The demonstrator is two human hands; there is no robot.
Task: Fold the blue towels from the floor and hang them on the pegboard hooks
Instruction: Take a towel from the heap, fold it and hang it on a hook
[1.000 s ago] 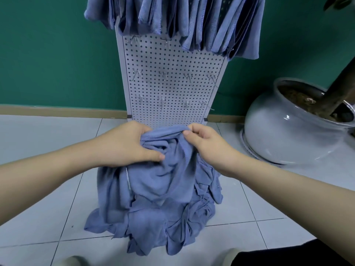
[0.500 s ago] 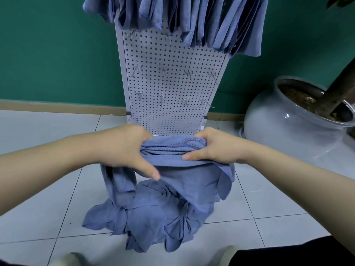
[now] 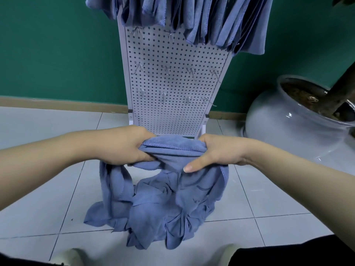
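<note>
No text, label, brand, number or sign can be read anywhere in view.

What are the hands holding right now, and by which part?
Both hands, left and right, grip one blue towel by its bunched upper edge, one at each end; its lower part drapes onto the towel pile.
</note>
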